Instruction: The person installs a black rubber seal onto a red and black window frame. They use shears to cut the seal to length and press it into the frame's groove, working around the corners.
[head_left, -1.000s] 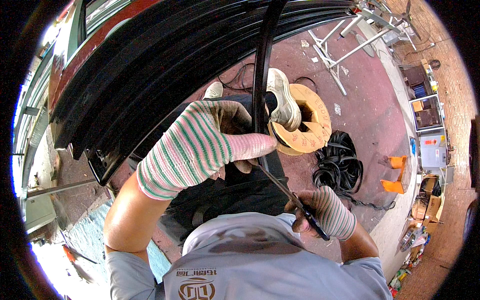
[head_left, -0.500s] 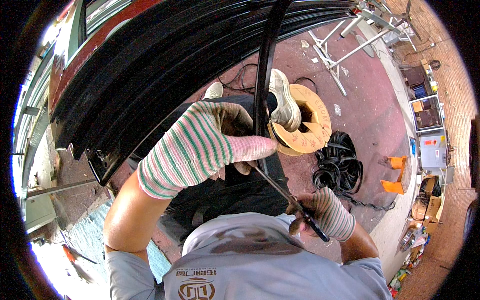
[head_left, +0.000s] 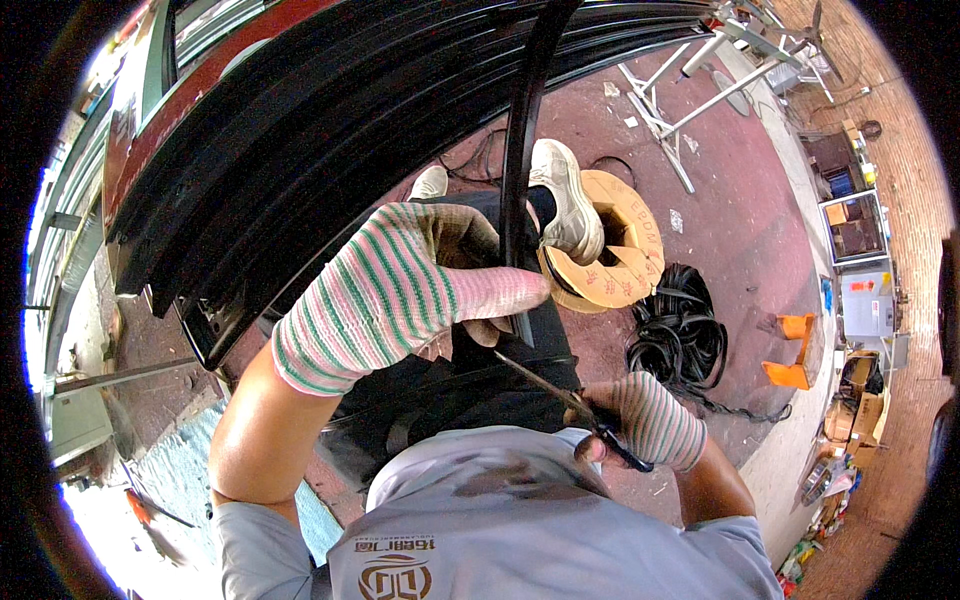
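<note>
Head view: black profiles (head_left: 250,170); crossing before them, one black strip (head_left: 519,150), pinched in our left hand (head_left: 385,300). Bladed tool (head_left: 553,388), gripped in our right hand (head_left: 655,420), tip now lower, apparently clear of the strip.

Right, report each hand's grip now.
Left hand: closed, holding the black strip.
Right hand: closed, holding the slim-bladed tool.

Brown characters (head_left: 395,545) and a round emblem (head_left: 396,578) mark the grey shirt (head_left: 530,520), red lettering (head_left: 644,226) the tan reel (head_left: 625,281).
</note>
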